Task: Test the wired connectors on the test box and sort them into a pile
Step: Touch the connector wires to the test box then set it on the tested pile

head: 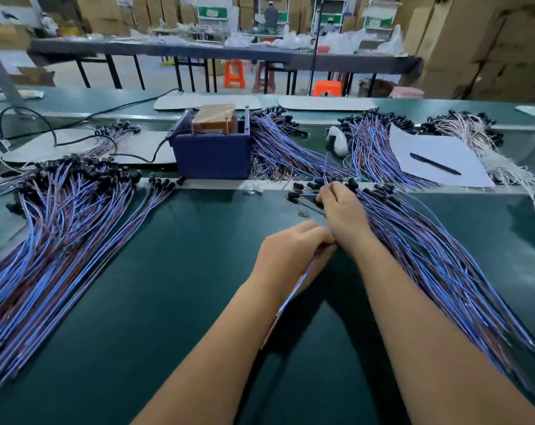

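Plainly, the job looked partway through: a broad pile of wired connectors lay fanned at the left of the green bench, and another large heap waited at the right. The blue test box stood between them, farther back. The right hand reached into the right heap, fingers curled round a connector. The left hand, just beside it, gripped a blue wire in its curled fingers.

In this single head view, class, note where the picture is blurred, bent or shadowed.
Head view: the far boxes and shelving are soft; the conveyor edge bows from wide-angle distortion; the wire held in the left hand smears with motion blur; both forearms cast soft dark shadows on the green belt.
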Demonstrator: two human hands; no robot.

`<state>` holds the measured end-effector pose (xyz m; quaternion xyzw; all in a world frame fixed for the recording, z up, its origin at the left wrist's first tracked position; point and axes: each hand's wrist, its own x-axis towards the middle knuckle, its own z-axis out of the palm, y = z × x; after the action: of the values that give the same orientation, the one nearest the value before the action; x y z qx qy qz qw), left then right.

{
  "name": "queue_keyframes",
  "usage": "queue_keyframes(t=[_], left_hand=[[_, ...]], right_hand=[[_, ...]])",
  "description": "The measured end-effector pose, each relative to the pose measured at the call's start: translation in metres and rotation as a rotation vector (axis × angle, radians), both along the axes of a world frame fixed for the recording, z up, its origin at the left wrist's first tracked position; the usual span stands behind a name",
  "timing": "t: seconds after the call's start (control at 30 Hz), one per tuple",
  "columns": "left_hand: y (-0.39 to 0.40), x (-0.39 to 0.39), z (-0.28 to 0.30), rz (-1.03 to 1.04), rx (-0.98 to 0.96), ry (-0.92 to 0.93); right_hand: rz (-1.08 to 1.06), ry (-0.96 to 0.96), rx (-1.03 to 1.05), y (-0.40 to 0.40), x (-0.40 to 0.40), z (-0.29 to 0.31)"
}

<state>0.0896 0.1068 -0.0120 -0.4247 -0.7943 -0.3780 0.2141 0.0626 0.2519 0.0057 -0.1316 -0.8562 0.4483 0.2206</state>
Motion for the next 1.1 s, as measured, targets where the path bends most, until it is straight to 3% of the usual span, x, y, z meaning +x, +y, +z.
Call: queue_keyframes(t=[0.17,0.23,0.3,0.4,0.53,0.63,0.73,0.9,1.1], left_hand=[[0.041,0.029,0.005,-0.188,-0.076,-0.112],[0.054,0.034,0.003,-0.199,-0.197,-0.175],[0.061,0.035,0.003,-0.184,-0.200,-0.243],[0.057,0.025,0.004,-0.087,-0.053,-0.389],[0.029,-0.001,0.007,0.226,0.230,-0.520],[-0.009,-0.030,0.008,0.449,0.256,-0.513],[-0.054,-0.055,0.000,0.691,0.083,-0.482],[-0.101,-0.073,0.001,0.913,-0.228,-0.481],[-0.117,-0.096,0.005,0.990,-0.348,-0.593]], right_hand=[[-0.090,-0.201,0.514,0.046,0.018,0.027],[-0.181,-0.377,0.754,0.051,0.024,0.033],[-0.218,-0.483,0.941,0.045,0.024,0.033],[-0.193,-0.316,0.842,0.021,0.018,0.032],[-0.056,-0.013,0.318,-0.026,0.005,0.029],[0.100,-0.005,0.091,-0.070,-0.002,0.015],[0.223,-0.074,0.118,-0.110,-0.012,-0.004],[0.274,-0.137,0.430,-0.141,-0.027,-0.019],[0.297,-0.140,0.539,-0.138,-0.028,-0.025]])
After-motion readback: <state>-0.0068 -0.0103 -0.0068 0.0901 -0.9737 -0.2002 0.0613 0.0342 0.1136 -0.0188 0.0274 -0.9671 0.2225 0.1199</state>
